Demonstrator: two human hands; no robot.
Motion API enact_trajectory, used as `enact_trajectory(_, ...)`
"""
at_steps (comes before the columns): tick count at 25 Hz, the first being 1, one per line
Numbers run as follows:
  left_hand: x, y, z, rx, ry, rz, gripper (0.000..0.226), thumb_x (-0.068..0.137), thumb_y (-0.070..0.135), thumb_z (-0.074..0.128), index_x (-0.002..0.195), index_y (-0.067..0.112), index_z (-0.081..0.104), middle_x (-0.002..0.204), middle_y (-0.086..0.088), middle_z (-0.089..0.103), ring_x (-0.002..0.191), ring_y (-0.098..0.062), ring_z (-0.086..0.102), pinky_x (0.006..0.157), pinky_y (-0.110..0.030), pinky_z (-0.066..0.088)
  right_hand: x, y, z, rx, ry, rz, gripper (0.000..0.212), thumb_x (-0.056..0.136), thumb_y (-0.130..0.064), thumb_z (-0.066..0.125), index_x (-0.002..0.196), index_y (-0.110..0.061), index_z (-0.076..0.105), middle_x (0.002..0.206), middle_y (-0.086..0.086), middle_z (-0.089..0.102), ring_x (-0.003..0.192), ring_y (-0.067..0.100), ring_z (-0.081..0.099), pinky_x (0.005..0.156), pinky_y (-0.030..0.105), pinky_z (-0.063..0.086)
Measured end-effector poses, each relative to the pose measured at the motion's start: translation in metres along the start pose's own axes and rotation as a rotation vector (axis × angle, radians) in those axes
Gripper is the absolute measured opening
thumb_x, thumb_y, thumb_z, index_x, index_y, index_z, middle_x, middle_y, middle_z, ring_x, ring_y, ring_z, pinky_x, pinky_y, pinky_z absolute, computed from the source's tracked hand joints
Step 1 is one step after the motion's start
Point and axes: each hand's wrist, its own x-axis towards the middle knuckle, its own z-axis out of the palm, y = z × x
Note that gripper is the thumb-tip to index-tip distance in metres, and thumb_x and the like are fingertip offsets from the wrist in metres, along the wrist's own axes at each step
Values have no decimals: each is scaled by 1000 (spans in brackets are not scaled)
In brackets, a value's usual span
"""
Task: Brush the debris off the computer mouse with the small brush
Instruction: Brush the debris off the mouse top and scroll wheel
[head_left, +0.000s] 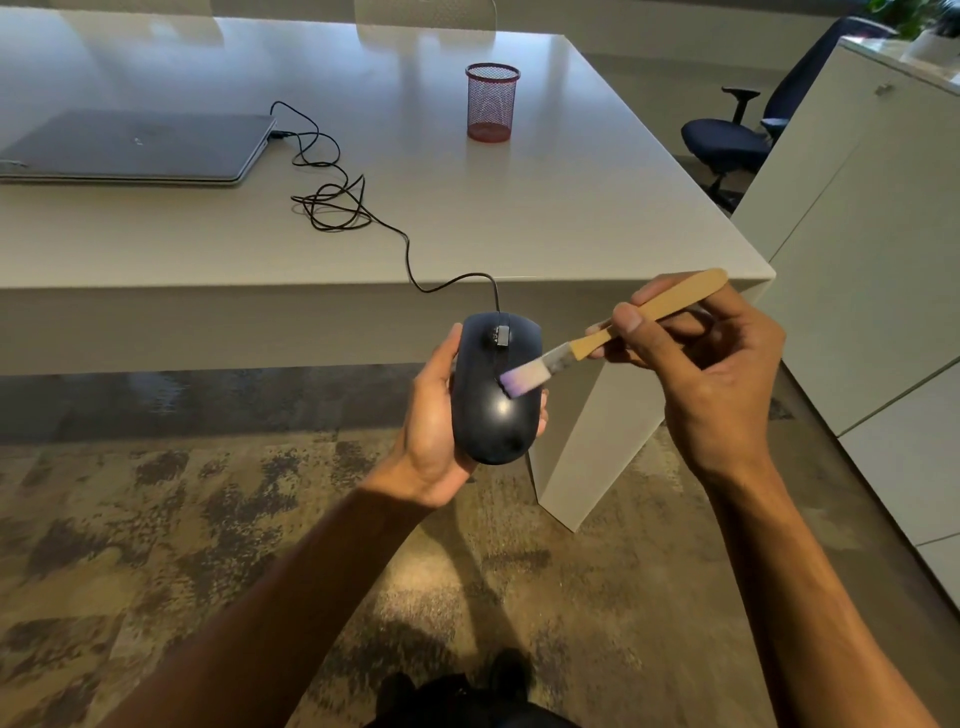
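A black wired computer mouse (491, 415) is held in the air in front of the table's near edge, cradled from below and the left by my left hand (431, 431). My right hand (706, 374) grips the wooden handle of a small brush (618, 332). The brush's pale bristles rest on the middle of the mouse's back, just below the scroll wheel. The mouse's black cable (410, 260) runs up over the table edge.
On the white table (571, 218) the cable lies in a loose tangle and leads to a shut grey laptop (135, 148) at the left. A red mesh pen cup (491, 101) stands farther back. A dark office chair (737, 140) and white cabinets (857, 260) stand at the right.
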Motion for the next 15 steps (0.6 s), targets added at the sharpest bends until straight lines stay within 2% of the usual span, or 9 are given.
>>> enact_trajectory(3,0,-1,2,18,-2,2,64,102,53,27,126,2,55,92,-15,65,76,-21,66,64,-33,56,1,-3,5,-29,-7,7,11,88,-8,68,97,-13,63,79,-7,74,75,13,76,73,24,62)
enact_trajectory(6,-2,-2,5,9,-33,-17,66,102,53,24,122,-2,54,93,-14,66,75,-20,65,65,-32,56,10,1,5,-110,71,3,10,91,-7,67,100,-8,63,84,-2,73,77,13,76,73,24,61)
enact_trajectory(8,-2,-3,6,2,-36,-19,68,102,53,23,123,-4,53,93,-13,66,74,-19,65,65,-32,56,17,6,4,-219,118,-14,10,93,-9,67,102,-4,63,88,3,72,79,15,76,75,28,63)
enact_trajectory(11,-3,-4,5,-15,-33,-25,70,101,54,24,127,-4,52,94,-12,66,74,-18,66,64,-32,56,24,10,5,-334,176,-56,15,95,-14,68,103,-3,64,88,-2,70,80,13,76,76,32,64)
enact_trajectory(15,-4,-2,4,-39,-31,-30,67,101,54,25,123,-2,54,94,-12,66,74,-18,66,65,-31,57,24,3,8,-282,227,-84,11,95,-15,67,103,-9,61,88,-4,71,77,11,76,73,26,63)
